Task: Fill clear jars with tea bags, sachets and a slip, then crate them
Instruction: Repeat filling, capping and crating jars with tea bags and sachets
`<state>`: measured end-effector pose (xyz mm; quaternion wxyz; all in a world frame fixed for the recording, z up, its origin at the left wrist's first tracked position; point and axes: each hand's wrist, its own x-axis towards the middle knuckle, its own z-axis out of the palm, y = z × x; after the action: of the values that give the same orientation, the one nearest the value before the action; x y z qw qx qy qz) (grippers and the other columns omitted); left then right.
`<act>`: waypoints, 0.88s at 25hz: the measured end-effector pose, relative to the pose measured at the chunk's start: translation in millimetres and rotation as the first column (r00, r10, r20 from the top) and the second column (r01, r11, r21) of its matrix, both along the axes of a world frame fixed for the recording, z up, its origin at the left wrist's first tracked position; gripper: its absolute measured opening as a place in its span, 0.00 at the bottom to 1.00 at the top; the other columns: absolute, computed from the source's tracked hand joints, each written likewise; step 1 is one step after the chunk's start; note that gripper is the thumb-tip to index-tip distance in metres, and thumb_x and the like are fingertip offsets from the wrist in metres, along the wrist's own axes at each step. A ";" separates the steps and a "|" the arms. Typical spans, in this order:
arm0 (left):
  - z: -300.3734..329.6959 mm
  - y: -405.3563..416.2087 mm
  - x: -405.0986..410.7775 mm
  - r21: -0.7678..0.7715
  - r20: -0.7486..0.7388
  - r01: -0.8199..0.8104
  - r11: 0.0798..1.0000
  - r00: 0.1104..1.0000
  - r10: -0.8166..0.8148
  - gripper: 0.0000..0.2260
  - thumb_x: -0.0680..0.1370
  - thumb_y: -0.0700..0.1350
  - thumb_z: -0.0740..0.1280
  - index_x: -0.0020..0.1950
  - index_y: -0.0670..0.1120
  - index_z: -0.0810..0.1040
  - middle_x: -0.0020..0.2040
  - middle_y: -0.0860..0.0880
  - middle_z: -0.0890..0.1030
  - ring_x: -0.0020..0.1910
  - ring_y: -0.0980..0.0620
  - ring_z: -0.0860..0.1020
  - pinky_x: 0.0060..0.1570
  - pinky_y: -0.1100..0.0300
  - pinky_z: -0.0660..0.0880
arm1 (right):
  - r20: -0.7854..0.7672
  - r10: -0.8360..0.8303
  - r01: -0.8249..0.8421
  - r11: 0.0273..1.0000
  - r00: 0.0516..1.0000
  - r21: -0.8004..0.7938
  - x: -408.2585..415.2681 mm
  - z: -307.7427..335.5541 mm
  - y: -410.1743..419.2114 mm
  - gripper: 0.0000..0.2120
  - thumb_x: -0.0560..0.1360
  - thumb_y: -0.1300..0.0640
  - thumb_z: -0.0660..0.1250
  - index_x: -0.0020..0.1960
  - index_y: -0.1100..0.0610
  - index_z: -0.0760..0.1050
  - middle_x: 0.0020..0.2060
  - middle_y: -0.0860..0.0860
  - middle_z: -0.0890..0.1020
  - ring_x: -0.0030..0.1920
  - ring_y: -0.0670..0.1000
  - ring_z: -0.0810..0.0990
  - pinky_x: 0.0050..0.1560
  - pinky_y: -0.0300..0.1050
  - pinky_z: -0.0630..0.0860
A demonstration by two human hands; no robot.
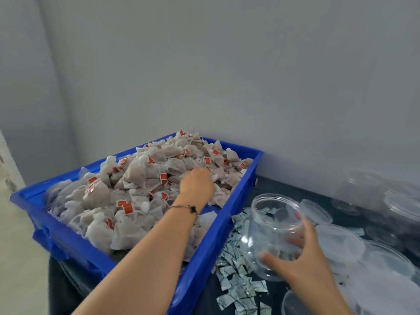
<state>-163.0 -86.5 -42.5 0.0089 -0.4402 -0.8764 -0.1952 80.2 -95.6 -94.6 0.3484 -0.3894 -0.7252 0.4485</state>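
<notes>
A blue crate (218,235) heaped with tea bags (136,178) fills the left and centre of the frame. The left hand (197,185) reaches into the heap at centre, fingers curled among the bags; whether it grips one cannot be told. Sachets (238,280) lie scattered on the dark surface (279,289) just right of the crate. At lower right, the right hand (302,262) holds a tilted clear jar (272,230). Clear lids (341,242) lie at far right.
</notes>
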 end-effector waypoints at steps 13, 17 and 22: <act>-56.8 5.2 -46.6 -0.375 -0.089 -0.197 0.906 0.980 0.176 0.28 0.79 0.42 0.62 0.76 0.40 0.55 0.75 0.40 0.60 0.75 0.43 0.59 0.72 0.50 0.60 | -0.100 0.110 -0.104 0.992 0.989 0.067 -34.4 -11.7 17.3 0.49 0.55 0.48 0.79 0.54 0.17 0.48 0.60 0.27 0.65 0.57 0.29 0.66 0.46 0.26 0.66; -57.9 0.0 -45.1 -0.436 -0.194 -0.260 0.861 0.962 0.192 0.23 0.79 0.44 0.61 0.73 0.42 0.63 0.72 0.42 0.66 0.70 0.45 0.65 0.65 0.54 0.67 | -0.114 0.110 -0.105 0.993 0.987 0.048 -31.4 -12.1 20.4 0.48 0.58 0.49 0.80 0.59 0.22 0.50 0.63 0.33 0.68 0.59 0.33 0.68 0.49 0.28 0.66; -60.5 -3.5 -43.6 -0.321 -0.352 -0.355 0.878 0.905 0.237 0.14 0.79 0.42 0.61 0.64 0.46 0.74 0.63 0.46 0.76 0.64 0.47 0.72 0.60 0.55 0.69 | -0.146 0.106 -0.098 0.993 0.984 0.066 -28.7 -7.9 26.5 0.46 0.59 0.50 0.81 0.57 0.21 0.52 0.61 0.34 0.70 0.61 0.36 0.70 0.55 0.32 0.70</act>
<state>-206.7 -90.0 -103.0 0.0881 -0.3171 -0.9429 0.0508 51.4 -69.1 -102.5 0.3895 -0.3067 -0.7289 0.4721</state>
